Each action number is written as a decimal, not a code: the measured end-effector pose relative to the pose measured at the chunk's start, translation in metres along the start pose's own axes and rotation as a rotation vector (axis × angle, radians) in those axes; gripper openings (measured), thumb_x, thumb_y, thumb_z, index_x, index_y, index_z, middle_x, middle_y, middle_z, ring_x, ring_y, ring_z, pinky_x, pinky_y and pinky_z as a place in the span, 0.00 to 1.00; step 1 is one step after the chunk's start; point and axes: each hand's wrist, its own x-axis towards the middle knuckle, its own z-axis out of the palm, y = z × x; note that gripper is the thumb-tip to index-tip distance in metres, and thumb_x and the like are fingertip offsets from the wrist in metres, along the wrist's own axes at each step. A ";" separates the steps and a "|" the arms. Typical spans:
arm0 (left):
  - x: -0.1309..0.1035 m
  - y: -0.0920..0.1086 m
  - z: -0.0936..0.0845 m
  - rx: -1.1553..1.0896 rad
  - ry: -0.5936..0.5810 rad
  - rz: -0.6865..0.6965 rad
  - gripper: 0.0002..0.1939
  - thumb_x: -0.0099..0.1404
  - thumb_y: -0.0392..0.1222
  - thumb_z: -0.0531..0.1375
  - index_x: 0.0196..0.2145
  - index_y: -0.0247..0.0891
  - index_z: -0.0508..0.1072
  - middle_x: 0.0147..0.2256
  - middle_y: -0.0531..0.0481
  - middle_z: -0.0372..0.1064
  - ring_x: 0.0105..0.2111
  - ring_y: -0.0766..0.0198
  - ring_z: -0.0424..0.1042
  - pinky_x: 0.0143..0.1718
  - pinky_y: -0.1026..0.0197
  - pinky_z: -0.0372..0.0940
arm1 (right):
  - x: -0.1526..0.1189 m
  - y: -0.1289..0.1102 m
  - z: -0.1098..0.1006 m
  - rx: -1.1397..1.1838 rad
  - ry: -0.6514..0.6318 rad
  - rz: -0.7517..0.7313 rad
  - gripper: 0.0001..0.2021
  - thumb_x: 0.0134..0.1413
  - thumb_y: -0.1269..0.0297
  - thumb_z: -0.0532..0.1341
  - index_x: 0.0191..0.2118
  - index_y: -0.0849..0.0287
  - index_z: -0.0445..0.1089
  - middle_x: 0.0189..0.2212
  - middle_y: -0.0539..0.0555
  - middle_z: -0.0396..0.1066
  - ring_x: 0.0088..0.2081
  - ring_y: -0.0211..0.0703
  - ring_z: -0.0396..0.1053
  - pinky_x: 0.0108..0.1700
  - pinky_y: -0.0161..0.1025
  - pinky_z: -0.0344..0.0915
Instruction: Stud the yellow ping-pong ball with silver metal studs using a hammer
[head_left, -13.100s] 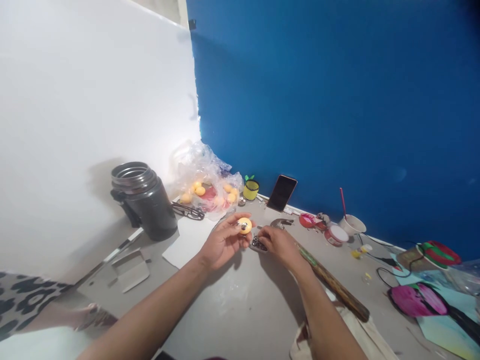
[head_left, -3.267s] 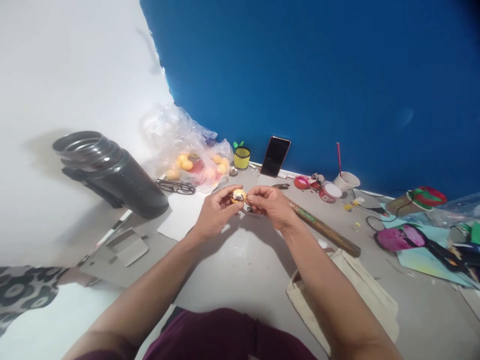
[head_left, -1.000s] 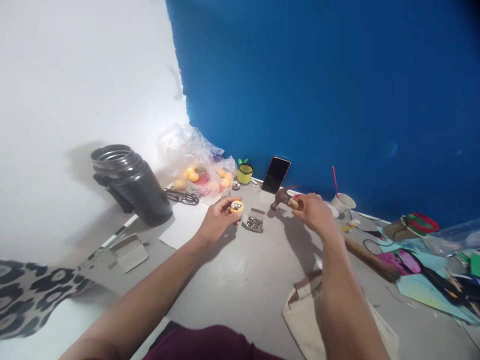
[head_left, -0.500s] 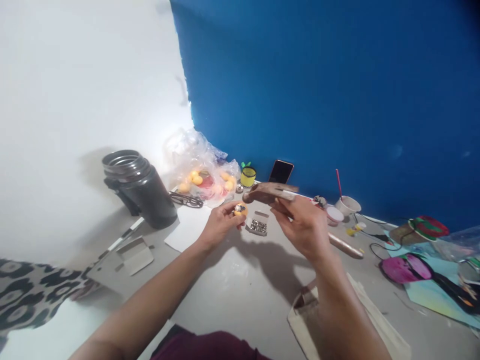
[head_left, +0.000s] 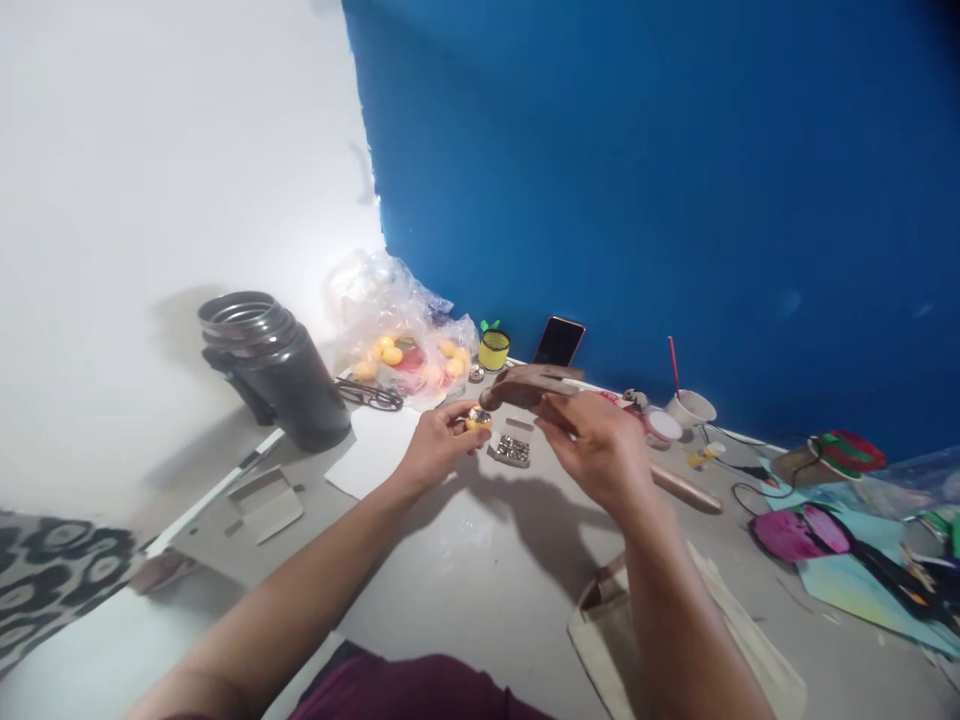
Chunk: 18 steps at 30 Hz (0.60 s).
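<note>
The right hand is wrapped around a hammer, its long handle slanting from far left to near right, blunt face leftward, claw rightward. That face sits right by the studded yellow ball pinched in the left hand; I can't tell whether they touch. A small box lies just right of the ball.

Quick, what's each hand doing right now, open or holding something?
Left hand: closed around an orange ball with shiny metal bits on it.
Right hand: closed on a hammer, gripped near its head.
</note>
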 end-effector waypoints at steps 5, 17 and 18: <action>0.001 -0.002 0.000 -0.001 -0.010 0.012 0.24 0.49 0.41 0.72 0.45 0.34 0.80 0.28 0.53 0.75 0.25 0.66 0.69 0.28 0.63 0.65 | 0.000 0.001 -0.001 -0.007 -0.013 0.035 0.08 0.65 0.63 0.60 0.39 0.54 0.78 0.30 0.55 0.77 0.34 0.46 0.72 0.35 0.38 0.61; -0.002 0.004 0.000 -0.080 -0.054 -0.003 0.28 0.48 0.40 0.74 0.48 0.35 0.79 0.31 0.53 0.74 0.28 0.67 0.70 0.32 0.62 0.67 | 0.003 0.034 -0.001 0.113 -0.166 0.334 0.08 0.56 0.61 0.62 0.41 0.55 0.74 0.35 0.54 0.77 0.34 0.47 0.70 0.36 0.39 0.58; -0.002 0.005 0.000 -0.099 -0.056 -0.012 0.28 0.48 0.40 0.74 0.49 0.35 0.79 0.32 0.52 0.75 0.28 0.68 0.70 0.31 0.62 0.67 | 0.002 0.046 -0.001 0.105 -0.213 0.346 0.06 0.55 0.61 0.62 0.36 0.56 0.72 0.32 0.53 0.76 0.33 0.46 0.68 0.34 0.39 0.56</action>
